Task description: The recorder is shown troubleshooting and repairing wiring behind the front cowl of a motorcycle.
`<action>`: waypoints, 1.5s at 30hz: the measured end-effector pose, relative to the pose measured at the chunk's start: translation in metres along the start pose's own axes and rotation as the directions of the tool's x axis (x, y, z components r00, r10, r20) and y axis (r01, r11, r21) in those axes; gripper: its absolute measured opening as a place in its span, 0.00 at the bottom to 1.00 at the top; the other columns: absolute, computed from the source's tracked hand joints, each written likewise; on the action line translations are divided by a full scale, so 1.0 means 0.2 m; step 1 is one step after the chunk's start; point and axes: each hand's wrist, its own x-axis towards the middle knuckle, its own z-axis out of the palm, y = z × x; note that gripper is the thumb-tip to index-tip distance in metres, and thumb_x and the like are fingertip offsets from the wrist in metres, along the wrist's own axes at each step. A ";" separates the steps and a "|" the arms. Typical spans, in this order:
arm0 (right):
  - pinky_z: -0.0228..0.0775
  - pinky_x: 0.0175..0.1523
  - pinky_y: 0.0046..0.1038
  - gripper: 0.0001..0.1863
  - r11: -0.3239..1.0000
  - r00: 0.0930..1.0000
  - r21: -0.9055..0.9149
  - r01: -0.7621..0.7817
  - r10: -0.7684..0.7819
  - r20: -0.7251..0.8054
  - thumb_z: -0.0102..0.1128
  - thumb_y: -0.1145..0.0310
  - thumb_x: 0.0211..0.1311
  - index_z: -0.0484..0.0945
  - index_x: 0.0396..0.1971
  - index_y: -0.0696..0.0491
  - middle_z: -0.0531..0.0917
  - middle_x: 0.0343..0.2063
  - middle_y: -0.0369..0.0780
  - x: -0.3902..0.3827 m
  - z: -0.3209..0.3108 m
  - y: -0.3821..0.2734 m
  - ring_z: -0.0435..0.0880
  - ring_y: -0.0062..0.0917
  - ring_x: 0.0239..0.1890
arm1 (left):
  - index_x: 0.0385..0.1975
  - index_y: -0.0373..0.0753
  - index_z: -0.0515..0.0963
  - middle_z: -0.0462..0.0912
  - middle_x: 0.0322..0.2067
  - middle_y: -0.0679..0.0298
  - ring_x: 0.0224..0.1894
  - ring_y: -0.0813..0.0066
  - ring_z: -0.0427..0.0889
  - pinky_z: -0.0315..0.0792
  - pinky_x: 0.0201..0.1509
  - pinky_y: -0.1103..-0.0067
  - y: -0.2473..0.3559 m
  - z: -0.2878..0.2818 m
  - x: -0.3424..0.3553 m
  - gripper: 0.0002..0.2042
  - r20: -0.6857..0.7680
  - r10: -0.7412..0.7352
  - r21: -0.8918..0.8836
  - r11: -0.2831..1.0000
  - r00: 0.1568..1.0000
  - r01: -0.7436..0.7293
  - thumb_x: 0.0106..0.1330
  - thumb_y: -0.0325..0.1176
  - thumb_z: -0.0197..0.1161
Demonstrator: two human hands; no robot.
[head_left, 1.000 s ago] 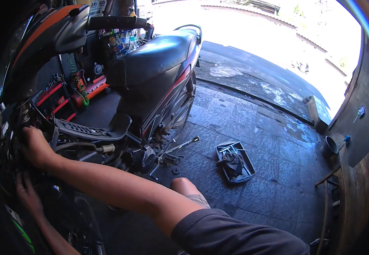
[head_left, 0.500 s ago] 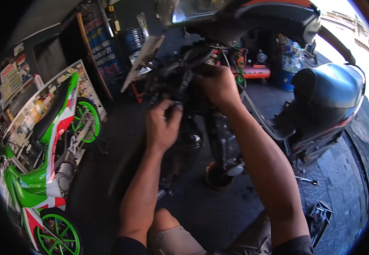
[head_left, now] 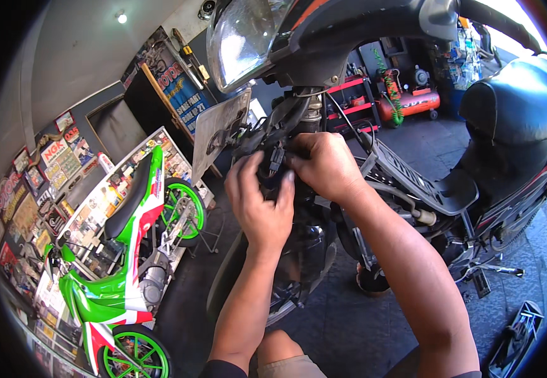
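In front of me stands a motorcycle with its front cover off, its headlight (head_left: 242, 53) at the top and dark wiring below. Between my hands is a small black wiring connector (head_left: 277, 159). My right hand (head_left: 330, 165) is closed at the connector's right side, its fingertips partly hidden behind the hand. On the other side, my left hand (head_left: 258, 208) has its thumb and fingers apart around the wiring just below the connector. A metal fork stem (head_left: 311, 116) shows behind the right hand. A flat plate (head_left: 220, 135) sticks out left of the wiring.
A green, white and red motorcycle (head_left: 106, 293) stands at left beside a sticker-covered display case (head_left: 182, 148). The black seat (head_left: 516, 104) is at right. A red air compressor (head_left: 415, 106) and a red rack (head_left: 352, 104) stand behind. A tray of tools (head_left: 516, 340) lies on the floor.
The view has shifted, so the scene sits lower and farther right. My left hand's fingers have spread from a pinch. My right hand stays closed at the wiring.
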 end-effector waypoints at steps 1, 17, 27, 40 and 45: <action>0.81 0.46 0.36 0.12 0.999 1.000 0.024 0.022 -0.022 -0.009 0.68 0.71 0.56 0.86 0.38 0.60 0.87 0.31 0.53 0.00 -0.01 0.00 0.90 0.47 0.40 | 0.55 0.34 0.78 0.80 0.48 0.51 0.48 0.52 0.80 0.75 0.55 0.63 0.00 0.00 0.03 0.22 0.068 -0.018 -0.047 0.999 0.998 0.021 0.61 0.29 0.75; 0.80 0.55 0.40 0.16 0.978 0.990 0.155 -0.140 0.143 -0.008 0.66 0.69 0.58 0.87 0.44 0.61 0.89 0.38 0.55 0.03 -0.04 0.00 0.90 0.47 0.46 | 0.48 0.29 0.79 0.84 0.34 0.66 0.36 0.84 0.79 0.73 0.43 0.83 -0.11 -0.09 0.08 0.10 0.307 -0.329 -0.418 0.796 0.893 0.437 0.77 0.30 0.59; 0.79 0.56 0.41 0.17 0.999 0.998 0.036 -0.036 0.034 0.059 0.68 0.66 0.61 0.87 0.50 0.52 0.89 0.41 0.50 0.03 -0.01 0.01 0.88 0.46 0.49 | 0.46 0.27 0.84 0.90 0.36 0.53 0.31 0.74 0.86 0.79 0.39 0.75 -0.03 -0.09 0.20 0.12 0.322 -0.233 -0.288 0.899 0.917 0.330 0.68 0.28 0.71; 0.78 0.50 0.44 0.24 0.987 0.991 0.091 -0.136 0.135 0.021 0.58 0.52 0.68 0.85 0.41 0.62 0.86 0.32 0.59 0.02 -0.05 -0.05 0.88 0.53 0.42 | 0.53 0.32 0.80 0.85 0.41 0.59 0.45 0.73 0.84 0.77 0.51 0.74 -0.18 -0.15 0.02 0.16 0.176 -0.243 -0.506 0.809 0.954 0.300 0.66 0.25 0.69; 0.78 0.50 0.39 0.38 0.985 0.978 -0.023 -0.169 0.170 0.120 0.68 0.33 0.58 0.87 0.40 0.60 0.89 0.32 0.52 0.01 -0.03 -0.09 0.90 0.43 0.41 | 0.45 0.31 0.80 0.86 0.35 0.63 0.31 0.82 0.81 0.75 0.39 0.82 -0.27 -0.22 -0.15 0.08 0.124 -0.549 -0.405 0.733 0.827 0.547 0.69 0.21 0.63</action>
